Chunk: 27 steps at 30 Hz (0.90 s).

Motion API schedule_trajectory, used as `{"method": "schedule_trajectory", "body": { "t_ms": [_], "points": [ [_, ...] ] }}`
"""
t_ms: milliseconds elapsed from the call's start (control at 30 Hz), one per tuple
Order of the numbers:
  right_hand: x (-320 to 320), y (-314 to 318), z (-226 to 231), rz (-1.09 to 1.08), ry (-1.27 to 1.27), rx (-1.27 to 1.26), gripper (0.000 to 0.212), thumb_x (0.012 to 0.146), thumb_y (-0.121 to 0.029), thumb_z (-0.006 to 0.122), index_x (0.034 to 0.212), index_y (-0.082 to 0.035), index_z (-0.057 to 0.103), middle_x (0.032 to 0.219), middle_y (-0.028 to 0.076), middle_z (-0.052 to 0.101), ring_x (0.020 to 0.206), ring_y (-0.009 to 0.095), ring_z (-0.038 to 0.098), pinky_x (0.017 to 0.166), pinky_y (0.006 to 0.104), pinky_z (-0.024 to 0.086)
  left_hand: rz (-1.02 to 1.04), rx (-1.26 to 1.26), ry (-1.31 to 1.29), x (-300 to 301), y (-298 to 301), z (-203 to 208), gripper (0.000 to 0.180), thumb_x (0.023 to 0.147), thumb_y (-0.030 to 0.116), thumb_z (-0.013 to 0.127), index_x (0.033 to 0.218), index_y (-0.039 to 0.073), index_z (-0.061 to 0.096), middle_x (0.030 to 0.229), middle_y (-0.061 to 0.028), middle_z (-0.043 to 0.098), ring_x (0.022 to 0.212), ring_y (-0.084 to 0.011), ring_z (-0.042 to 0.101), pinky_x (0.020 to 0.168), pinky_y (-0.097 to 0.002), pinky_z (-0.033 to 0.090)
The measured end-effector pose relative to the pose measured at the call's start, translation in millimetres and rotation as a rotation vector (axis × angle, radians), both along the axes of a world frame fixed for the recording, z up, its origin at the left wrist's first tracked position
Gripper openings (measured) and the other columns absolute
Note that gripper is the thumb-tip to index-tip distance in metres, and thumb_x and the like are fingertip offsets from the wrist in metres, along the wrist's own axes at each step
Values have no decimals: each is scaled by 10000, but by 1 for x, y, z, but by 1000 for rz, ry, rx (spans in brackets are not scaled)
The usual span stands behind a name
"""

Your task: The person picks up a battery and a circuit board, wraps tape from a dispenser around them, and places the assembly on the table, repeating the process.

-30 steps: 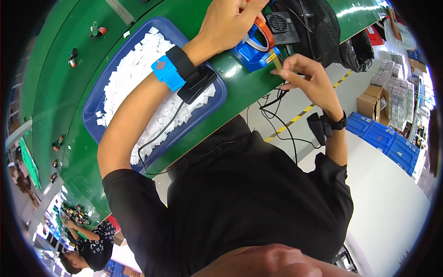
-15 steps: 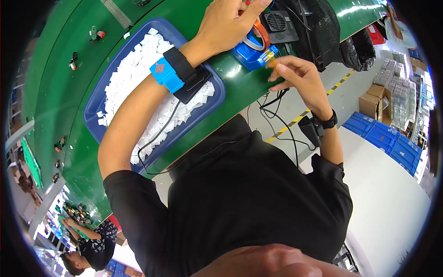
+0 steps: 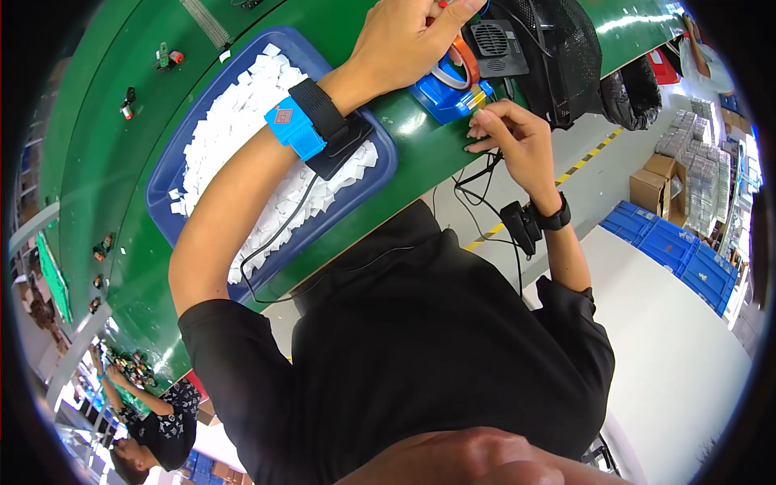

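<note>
Half curled, my right hand [image 3: 520,136] was beside the far dispenser [image 3: 440,99], probably taking tape [image 3: 466,60], needing firm pinch next. What it or my left hand [image 3: 400,44] held, I could not tell.

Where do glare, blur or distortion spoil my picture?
Head view: a glare spot whitens the table beside the dispenser; head view: the papers look nearly washed out; head view: the fisheye bends lines toward the dark rim; head view: the right hand looks fairly sharp.
</note>
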State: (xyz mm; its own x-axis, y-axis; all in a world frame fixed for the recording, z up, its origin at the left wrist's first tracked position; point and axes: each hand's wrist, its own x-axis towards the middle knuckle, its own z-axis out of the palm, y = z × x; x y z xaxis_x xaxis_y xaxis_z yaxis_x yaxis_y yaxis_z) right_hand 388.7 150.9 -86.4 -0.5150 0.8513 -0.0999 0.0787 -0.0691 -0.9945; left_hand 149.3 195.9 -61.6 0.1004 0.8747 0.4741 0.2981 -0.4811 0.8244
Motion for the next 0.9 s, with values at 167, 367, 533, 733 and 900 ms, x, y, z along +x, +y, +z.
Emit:
{"method": "schedule_trajectory", "body": {
  "t_ms": [167,367,533,733,900],
  "points": [
    [-3,-1,-7,-57,-11,47,152,1002,-83,616,1010,59,671,914,80,646,831,150,673,720,298,638,2,4,-67,7,-2,0,375,1049,341,557,875,18,632,584,-5,600,500,-33,464,454,-255,309],
    [-5,-9,-14,-73,-122,214,131,985,-53,632,992,75,659,934,93,648,826,160,675,715,291,623,-18,-95,-43,6,-7,13,274,1043,280,571,984,14,602,701,-50,643,580,-81,550,521,-250,402],
    [6,-12,-5,181,-189,407,90,983,-8,614,975,79,639,933,108,630,806,178,672,696,293,590,-103,-143,-370,3,-15,29,259,1040,295,570,1075,38,564,726,-81,627,626,-132,614,578,-257,452],
    [-30,-35,56,218,240,356,154,1030,-69,540,967,59,598,900,129,599,724,168,639,655,293,554,-15,33,-379,-45,-70,64,295,1001,296,641,1099,34,547,778,-101,631,696,-147,628,613,-271,469],
    [-94,-42,77,309,470,132,97,1004,-25,583,1002,64,620,957,103,646,693,115,622,635,264,533,185,2,-159,-77,-153,52,274,918,78,709,1160,-6,613,977,-81,709,832,-162,692,734,-276,578]
  ]
}}
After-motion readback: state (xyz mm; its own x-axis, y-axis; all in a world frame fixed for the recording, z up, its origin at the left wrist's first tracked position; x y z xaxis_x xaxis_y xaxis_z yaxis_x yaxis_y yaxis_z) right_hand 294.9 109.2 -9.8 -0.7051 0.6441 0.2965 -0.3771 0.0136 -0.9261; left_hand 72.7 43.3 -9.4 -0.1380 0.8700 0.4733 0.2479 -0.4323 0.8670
